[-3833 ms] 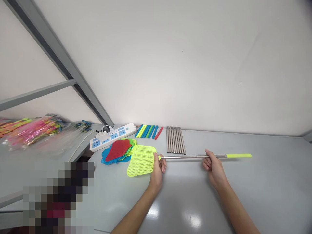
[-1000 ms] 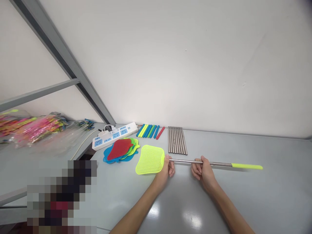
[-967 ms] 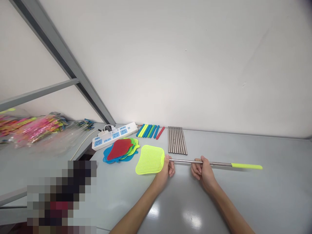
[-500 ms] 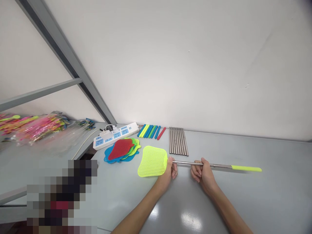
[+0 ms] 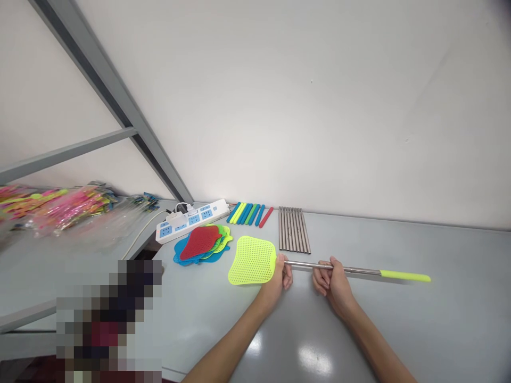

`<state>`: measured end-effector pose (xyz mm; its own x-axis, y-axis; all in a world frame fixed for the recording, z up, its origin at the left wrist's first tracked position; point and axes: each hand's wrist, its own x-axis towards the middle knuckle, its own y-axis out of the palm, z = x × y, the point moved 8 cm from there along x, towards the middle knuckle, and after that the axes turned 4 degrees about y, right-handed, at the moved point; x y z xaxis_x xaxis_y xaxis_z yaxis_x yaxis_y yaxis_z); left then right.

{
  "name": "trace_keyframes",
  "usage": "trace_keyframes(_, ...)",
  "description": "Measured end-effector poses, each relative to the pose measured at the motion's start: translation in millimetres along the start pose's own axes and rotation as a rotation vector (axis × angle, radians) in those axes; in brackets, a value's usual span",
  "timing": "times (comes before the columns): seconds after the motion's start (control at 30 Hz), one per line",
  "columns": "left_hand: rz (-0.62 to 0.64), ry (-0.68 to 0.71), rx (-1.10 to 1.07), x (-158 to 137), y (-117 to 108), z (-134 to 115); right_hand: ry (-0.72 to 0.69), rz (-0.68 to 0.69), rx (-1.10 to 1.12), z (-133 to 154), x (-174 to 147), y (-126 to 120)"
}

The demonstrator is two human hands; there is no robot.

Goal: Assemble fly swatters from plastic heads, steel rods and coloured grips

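Note:
Across both hands lies an extended telescopic fly swatter [image 5: 252, 260], with a yellow mesh head at left, a thin metal shaft and a yellow grip at right. My left hand [image 5: 279, 279] is closed round the shaft just beside the mesh head. Farther along, my right hand [image 5: 333, 279] grips the metal shaft near its middle, thumb on top. Beyond the swatter, several metal tubes [image 5: 294, 230] lie side by side on the grey table. Left of the swatter's head is a pile of loose mesh heads, a red mesh head [image 5: 198, 242] uppermost over blue, green and yellow ones.
Coloured grips [image 5: 249, 214] line up by the wall, near a white power strip [image 5: 194, 221]. Clear plastic bags with bright contents [image 5: 75, 207] lie on the left table [image 5: 27, 266]. A grey metal frame [image 5: 115, 96] rises there. A blurred-out shape covers the lower left.
The whole view has shifted slightly, so everything sits a little farther right. Both hands keep the same hold on the fly swatter.

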<state>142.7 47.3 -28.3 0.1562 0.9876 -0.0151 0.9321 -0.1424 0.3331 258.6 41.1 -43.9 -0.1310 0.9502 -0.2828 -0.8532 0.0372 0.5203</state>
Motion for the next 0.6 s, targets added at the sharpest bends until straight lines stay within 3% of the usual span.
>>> trace_keyframes(0.6, -0.012, -0.003, 0.018, -0.4, -1.0, 2.6, -0.016, 0.019, -0.04, -3.5, 1.4, 4.3)
